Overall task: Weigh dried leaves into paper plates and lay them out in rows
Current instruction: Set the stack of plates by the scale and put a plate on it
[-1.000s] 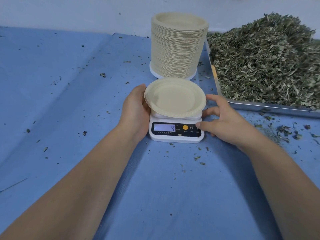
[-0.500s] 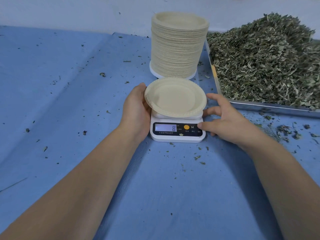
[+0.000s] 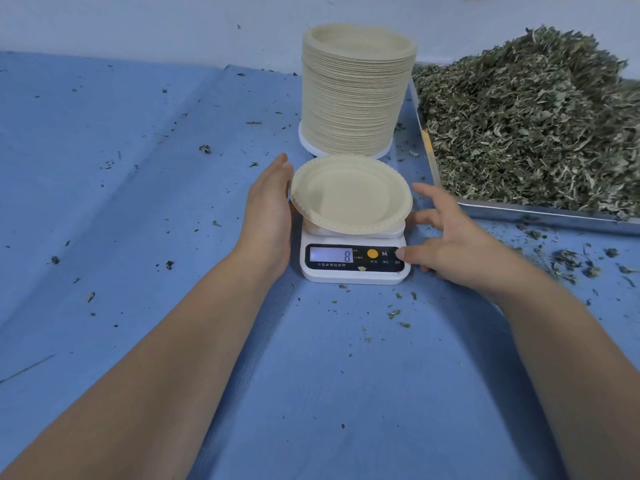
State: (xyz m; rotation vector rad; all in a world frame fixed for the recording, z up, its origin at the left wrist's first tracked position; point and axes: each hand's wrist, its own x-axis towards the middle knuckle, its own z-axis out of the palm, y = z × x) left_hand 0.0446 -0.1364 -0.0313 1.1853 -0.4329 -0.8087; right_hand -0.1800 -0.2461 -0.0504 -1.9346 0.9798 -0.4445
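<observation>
One empty paper plate [image 3: 349, 194] sat on the scale [image 3: 353, 275]. The left hand [image 3: 268, 216] lay flat-fingered against its left side, steadying it; the right hand [image 3: 453, 244], spread and holding nothing, thumbed the right button, likely zeroing. Dried leaves [image 3: 533, 126] lay heaped far right.

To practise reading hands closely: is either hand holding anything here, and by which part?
Nothing is gripped. The left hand lies straight-fingered beside the scale; the right hand touches its thumb to the display panel's right end.
</observation>
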